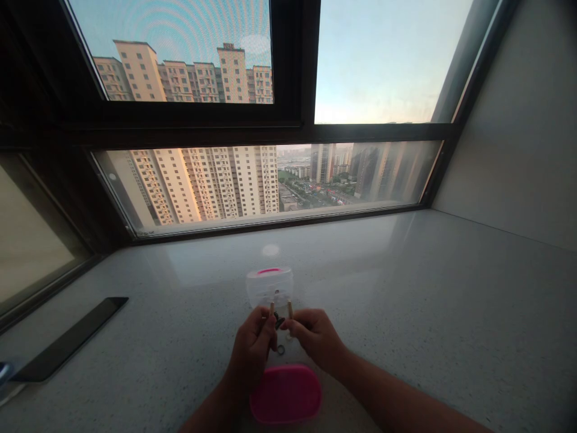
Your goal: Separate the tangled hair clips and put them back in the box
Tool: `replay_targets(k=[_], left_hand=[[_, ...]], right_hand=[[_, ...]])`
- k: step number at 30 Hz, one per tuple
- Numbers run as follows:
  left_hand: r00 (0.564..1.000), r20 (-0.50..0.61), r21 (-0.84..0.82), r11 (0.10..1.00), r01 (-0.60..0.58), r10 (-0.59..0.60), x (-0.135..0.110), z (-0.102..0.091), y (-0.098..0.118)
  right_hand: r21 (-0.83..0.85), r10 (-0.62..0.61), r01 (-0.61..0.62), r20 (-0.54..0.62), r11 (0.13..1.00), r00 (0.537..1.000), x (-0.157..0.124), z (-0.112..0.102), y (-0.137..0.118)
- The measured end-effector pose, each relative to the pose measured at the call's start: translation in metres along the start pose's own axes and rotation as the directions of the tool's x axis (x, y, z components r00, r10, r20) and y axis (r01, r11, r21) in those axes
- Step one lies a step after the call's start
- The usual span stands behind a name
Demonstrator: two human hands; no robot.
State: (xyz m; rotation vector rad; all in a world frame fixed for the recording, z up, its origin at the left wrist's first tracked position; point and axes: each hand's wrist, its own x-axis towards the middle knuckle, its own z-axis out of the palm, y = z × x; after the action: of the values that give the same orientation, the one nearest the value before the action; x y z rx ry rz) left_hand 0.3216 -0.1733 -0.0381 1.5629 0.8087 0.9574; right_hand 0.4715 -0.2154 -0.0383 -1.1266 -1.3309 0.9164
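Observation:
My left hand (255, 340) is closed, with a short, light wood-coloured stick (272, 308) upright between thumb and fingers. In my right hand (315, 334), also closed, a similar wood-coloured stick (290, 309) points up from the pinch. A small dark piece (279, 322) shows between the two hands; I cannot make out its kind or which hand touches it. Just below the fingertips, a small metal-looking ring (281, 349) lies on the counter. Behind the hands is a clear plastic container (269, 282) with a pink mark, partly hidden by the fingers.
A pink lid-like plastic piece (285, 394) lies under my wrists. On the left is a dark flat slab-like device (74, 340), with a blue object (5, 371) at the frame's edge. The speckled counter (406, 300) runs up to a dark-framed window (295, 129).

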Motion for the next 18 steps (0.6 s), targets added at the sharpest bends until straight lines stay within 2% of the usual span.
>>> replay_targets(k=[8, 14, 18], left_hand=[[1.0, 0.026, 0.015, 1.0, -0.011, 0.01, -0.0001, 0.0002, 0.0002], [1.0, 0.024, -0.008, 1.0, 0.0, 0.0, 0.0007, 0.0003, -0.0025], [1.0, 0.028, -0.021, 1.0, -0.001, 0.001, 0.002, 0.0002, -0.0056]], right_hand=[[-0.083, 0.006, -0.008, -0.018, 0.996, 1.0, -0.0003, -0.0018, -0.0045], [-0.083, 0.008, -0.005, 0.03, 0.997, 1.0, -0.002, -0.0016, -0.0059], [-0.03, 0.068, -0.067, 0.046, 0.997, 0.997, -0.0017, 0.0009, -0.001]])
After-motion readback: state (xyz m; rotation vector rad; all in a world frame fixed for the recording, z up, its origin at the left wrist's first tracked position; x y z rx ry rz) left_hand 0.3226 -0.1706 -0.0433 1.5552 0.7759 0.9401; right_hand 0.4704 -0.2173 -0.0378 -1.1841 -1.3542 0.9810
